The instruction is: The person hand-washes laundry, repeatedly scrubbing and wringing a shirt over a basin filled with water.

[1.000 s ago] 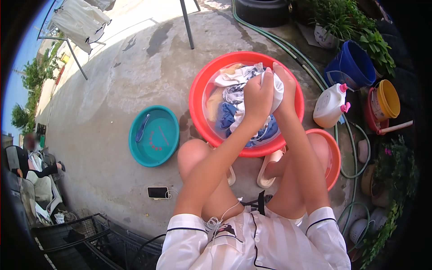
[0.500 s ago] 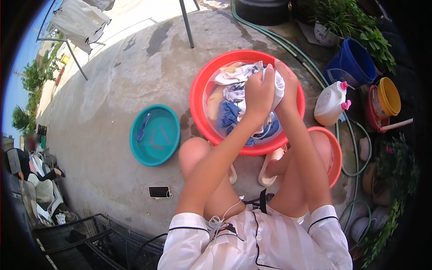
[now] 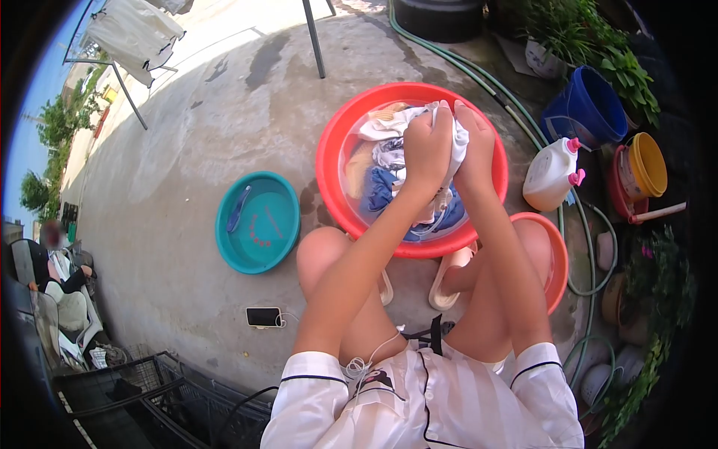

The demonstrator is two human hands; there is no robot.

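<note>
A large red basin [image 3: 327,176] stands on the ground between my feet, holding water and wet laundry. Above its right half, my left hand [image 3: 428,152] and my right hand [image 3: 475,150] are close together, both closed on a white garment [image 3: 458,153] bunched between them. Part of that cloth hangs down toward the water; the fingers on its far side are hidden. Beneath and left of my hands lie blue clothing [image 3: 378,188], a white piece with dark patterning [image 3: 389,153] and something yellowish [image 3: 359,170].
Left of me sit a teal basin [image 3: 258,262] with a blue brush [image 3: 238,209] inside and a phone [image 3: 263,317]. On the right are a detergent jug [image 3: 547,176], a green hose [image 3: 516,97], a blue bucket [image 3: 583,105] and another red basin [image 3: 557,262]. A person [image 3: 67,273] sits far left.
Both hands stay closed on the white garment, with only a slight shift in their position and in the cloth between them. The basin's other contents look much the same.
</note>
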